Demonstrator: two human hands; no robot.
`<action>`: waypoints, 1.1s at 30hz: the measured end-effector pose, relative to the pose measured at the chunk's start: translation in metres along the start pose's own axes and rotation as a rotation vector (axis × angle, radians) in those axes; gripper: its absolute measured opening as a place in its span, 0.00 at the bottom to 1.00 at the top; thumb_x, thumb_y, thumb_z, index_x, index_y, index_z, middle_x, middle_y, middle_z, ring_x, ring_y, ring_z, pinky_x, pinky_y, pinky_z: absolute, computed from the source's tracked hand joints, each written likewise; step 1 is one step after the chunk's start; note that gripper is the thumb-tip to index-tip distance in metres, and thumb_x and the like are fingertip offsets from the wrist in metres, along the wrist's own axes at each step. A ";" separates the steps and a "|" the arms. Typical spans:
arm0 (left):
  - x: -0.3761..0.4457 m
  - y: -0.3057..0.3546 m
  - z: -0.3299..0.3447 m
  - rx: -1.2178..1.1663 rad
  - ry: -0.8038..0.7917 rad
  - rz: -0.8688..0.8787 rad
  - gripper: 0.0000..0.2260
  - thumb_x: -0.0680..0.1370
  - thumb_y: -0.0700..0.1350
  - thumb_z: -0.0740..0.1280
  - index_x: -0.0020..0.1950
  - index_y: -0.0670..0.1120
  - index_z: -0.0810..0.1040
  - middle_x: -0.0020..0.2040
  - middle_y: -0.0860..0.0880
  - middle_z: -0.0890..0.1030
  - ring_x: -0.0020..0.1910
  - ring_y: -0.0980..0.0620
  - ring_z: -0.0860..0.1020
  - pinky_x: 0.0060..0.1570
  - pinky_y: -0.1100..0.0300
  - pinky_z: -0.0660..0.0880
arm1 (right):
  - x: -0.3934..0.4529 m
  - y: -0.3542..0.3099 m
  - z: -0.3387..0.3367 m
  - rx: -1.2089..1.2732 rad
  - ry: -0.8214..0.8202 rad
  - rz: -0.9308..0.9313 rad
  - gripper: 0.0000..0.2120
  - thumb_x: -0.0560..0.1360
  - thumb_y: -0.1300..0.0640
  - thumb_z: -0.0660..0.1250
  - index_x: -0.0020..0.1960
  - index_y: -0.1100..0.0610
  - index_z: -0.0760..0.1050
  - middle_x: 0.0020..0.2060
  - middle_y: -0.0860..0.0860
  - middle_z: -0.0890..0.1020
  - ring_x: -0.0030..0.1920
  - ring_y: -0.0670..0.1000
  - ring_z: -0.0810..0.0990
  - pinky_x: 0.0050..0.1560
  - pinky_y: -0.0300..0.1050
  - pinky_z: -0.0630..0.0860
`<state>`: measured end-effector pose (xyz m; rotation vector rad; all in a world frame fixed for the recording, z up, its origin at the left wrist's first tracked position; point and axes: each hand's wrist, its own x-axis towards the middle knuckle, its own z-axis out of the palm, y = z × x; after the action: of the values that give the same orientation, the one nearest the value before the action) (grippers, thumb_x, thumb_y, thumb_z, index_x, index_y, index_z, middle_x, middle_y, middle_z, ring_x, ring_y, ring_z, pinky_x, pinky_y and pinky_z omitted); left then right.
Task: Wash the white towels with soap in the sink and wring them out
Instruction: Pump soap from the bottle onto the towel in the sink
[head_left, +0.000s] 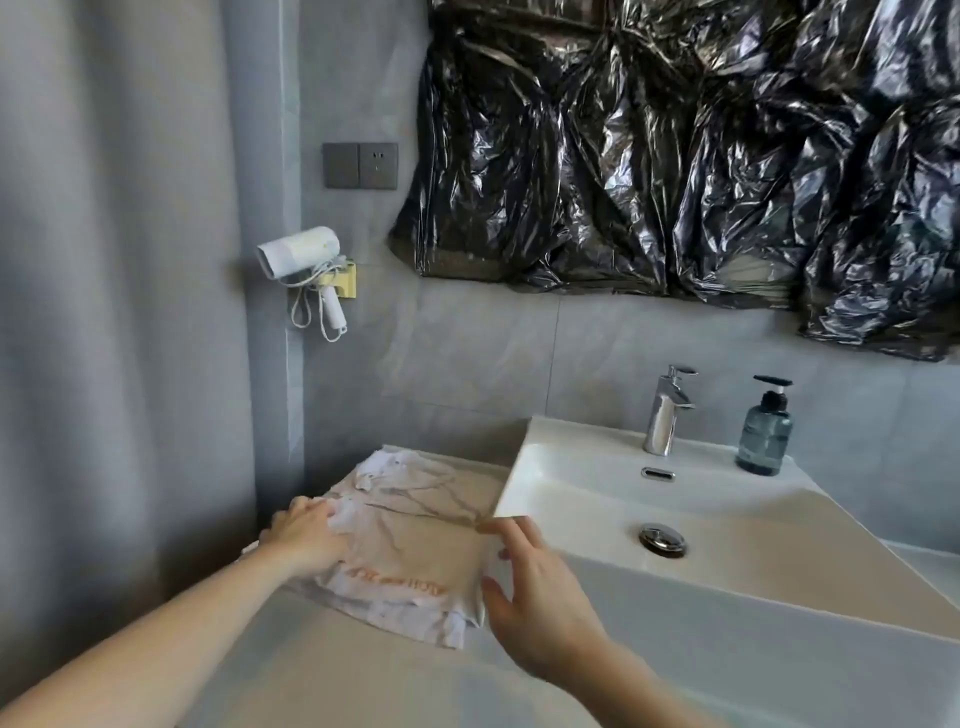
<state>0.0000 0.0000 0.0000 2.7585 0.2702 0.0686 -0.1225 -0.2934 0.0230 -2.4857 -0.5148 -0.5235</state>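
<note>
Head-worn wide view, forward and down, close over sink (727, 519), perhaps slightly tilted.

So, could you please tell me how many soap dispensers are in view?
1: the blue soap dispenser stands on the sink rim, right of the faucet. No others visible.
</note>
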 end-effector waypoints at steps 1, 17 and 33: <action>0.006 -0.008 0.000 -0.005 -0.016 -0.030 0.30 0.75 0.63 0.64 0.77 0.60 0.65 0.77 0.48 0.65 0.74 0.39 0.67 0.68 0.47 0.70 | 0.008 -0.003 0.010 0.017 -0.064 0.005 0.24 0.77 0.57 0.63 0.73 0.48 0.66 0.68 0.43 0.68 0.67 0.47 0.73 0.64 0.38 0.68; 0.042 -0.026 -0.006 -0.216 -0.223 -0.243 0.33 0.63 0.52 0.82 0.61 0.43 0.73 0.53 0.45 0.79 0.48 0.49 0.81 0.41 0.57 0.79 | 0.121 -0.001 0.120 -0.383 -0.525 0.578 0.43 0.80 0.48 0.60 0.81 0.68 0.39 0.79 0.68 0.53 0.78 0.68 0.56 0.77 0.59 0.59; -0.037 0.054 -0.123 -1.160 0.085 0.043 0.19 0.73 0.45 0.80 0.60 0.45 0.78 0.51 0.43 0.86 0.48 0.42 0.85 0.46 0.49 0.81 | 0.106 -0.015 -0.044 0.077 0.024 0.247 0.09 0.73 0.56 0.63 0.52 0.53 0.73 0.51 0.51 0.77 0.53 0.56 0.77 0.49 0.45 0.71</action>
<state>-0.0365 -0.0134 0.1337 1.6081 0.1215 0.2591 -0.0508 -0.2809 0.1124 -2.4216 -0.2098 -0.4258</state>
